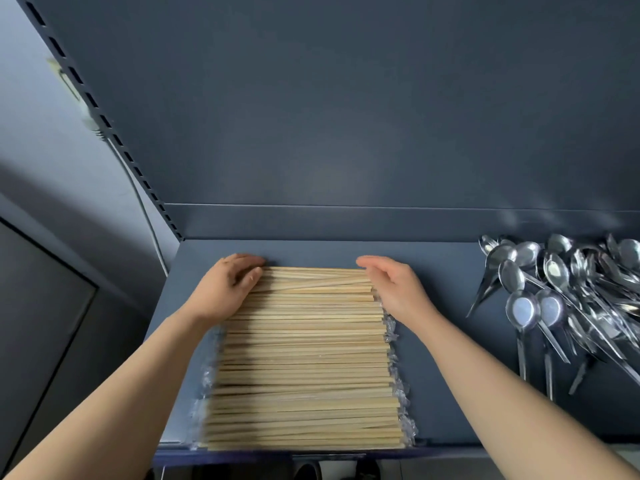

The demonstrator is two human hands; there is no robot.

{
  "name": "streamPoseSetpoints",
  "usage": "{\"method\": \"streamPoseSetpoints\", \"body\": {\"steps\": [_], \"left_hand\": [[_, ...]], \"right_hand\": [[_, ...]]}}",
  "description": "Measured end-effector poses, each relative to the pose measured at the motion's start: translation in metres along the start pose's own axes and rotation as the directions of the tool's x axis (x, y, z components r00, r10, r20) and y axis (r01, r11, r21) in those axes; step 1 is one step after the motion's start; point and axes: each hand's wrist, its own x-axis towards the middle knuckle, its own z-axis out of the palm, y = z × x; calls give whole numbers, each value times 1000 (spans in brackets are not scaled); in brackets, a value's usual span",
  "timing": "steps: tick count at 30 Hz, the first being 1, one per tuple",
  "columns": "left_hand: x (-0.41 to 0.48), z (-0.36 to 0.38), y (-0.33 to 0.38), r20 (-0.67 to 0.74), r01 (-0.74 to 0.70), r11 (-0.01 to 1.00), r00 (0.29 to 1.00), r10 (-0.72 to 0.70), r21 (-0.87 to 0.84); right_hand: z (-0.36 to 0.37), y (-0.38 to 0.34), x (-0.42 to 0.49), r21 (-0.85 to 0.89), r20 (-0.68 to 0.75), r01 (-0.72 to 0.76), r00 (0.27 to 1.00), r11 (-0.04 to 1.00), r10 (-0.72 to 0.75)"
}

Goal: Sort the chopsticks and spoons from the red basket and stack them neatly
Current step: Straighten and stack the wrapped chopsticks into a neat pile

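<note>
- Your left hand [225,289], fingers loosely bent, presses on the left ends of the chopsticks [304,358].
- Your right hand [398,289], fingers nearly straight, sets its edge against their right ends, clasping nothing.
- The chopsticks lie between your palms, stacked on the shelf [443,341].
- The spoons [571,289] are heaped well right of your right hand.

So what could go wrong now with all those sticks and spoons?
The chopsticks reach the front edge of the shelf, so the nearest might roll off if the left hand and right hand push the ends hard. A few far ones lie crossed and may jam. The spoons sit in a loose heap; a bump could scatter them.
</note>
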Motion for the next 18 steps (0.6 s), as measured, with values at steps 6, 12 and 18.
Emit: {"method": "streamPoseSetpoints", "body": {"steps": [6,12,18], "left_hand": [[-20,10,-6,-133,66,977,987,-94,-202],[-20,12,-7,-81,-9,993,997,-1,-115],[-16,4,-9,-84,-57,998,995,58,17]], "right_hand": [[12,4,-13,125,-36,-37,998,991,42],[20,1,-13,-167,99,42,995,985,-26],[12,6,-31,-407,171,273,960,872,-221]]}}
